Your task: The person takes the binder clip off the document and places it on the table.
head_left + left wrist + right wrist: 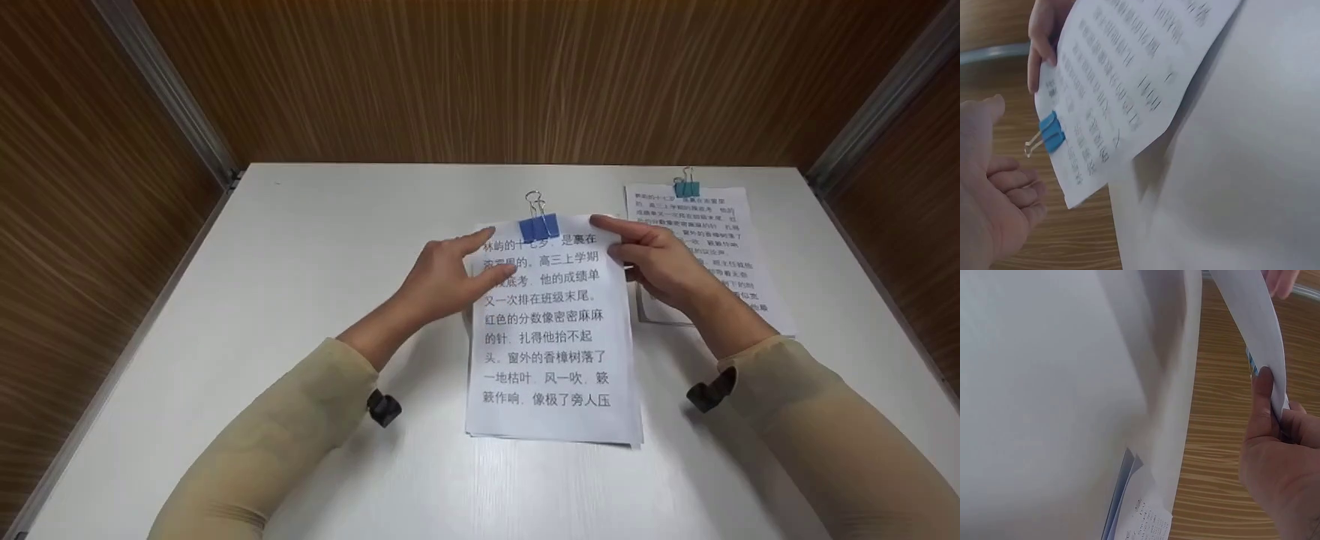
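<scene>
A stack of printed sheets [551,337] with a blue binder clip [539,228] on its top edge is held up over the table. My right hand [667,266] pinches the stack's upper right corner, thumb on one face and fingers on the other, as the right wrist view shows of the paper [1255,320]. Beside the upper left edge is my left hand [446,277], thumb and index finger spread. In the left wrist view a gap separates that hand [994,185] from the sheets and the blue clip [1051,133]; its fingers are loosely bent and hold nothing.
A second printed stack [694,225] with a teal binder clip [687,189] lies at the back right of the white table [360,225], partly behind my right hand. Brown wood-grain panels [480,82] stand at the back and both sides.
</scene>
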The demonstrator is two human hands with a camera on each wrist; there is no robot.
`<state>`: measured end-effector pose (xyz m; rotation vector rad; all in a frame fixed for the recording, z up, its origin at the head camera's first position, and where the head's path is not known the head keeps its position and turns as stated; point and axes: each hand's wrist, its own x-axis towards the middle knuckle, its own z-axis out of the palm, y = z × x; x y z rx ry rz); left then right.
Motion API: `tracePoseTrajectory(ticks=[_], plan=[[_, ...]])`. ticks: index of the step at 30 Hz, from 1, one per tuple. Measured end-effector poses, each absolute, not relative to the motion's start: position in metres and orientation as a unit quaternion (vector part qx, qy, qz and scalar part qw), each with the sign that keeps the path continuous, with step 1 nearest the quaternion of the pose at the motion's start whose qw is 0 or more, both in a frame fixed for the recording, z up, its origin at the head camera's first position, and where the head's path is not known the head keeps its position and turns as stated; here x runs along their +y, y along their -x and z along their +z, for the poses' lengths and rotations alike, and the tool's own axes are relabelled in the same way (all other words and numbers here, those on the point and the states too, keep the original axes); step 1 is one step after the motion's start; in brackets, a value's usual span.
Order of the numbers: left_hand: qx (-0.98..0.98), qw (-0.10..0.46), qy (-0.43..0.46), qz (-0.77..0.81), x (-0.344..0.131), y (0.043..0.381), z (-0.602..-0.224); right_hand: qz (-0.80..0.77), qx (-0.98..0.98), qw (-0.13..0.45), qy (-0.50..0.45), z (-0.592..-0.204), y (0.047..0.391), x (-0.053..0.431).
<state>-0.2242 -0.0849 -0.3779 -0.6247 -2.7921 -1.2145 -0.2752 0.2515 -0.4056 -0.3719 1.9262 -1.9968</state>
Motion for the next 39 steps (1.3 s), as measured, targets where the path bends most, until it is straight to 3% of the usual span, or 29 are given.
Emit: tracePoseTrajectory(ticks=[16,30,39], plan=[[-0.78,-0.056,0.166,-0.601,-0.082,0.303,-0.356,-0.719,0.652,0.18,0.161,-0.397,0.261,0.254],[-0.783,-0.154,0.171,-0.578,-0.075,0.313,-0.354,-0.704,0.661,0.186,0.183,-0.394,0.253,0.246],[-0.759,-0.152,0.166,-0.611,-0.074,0.31,-0.348,-0.709,0.655,0.187,0.182,-0.394,0.255,0.244]])
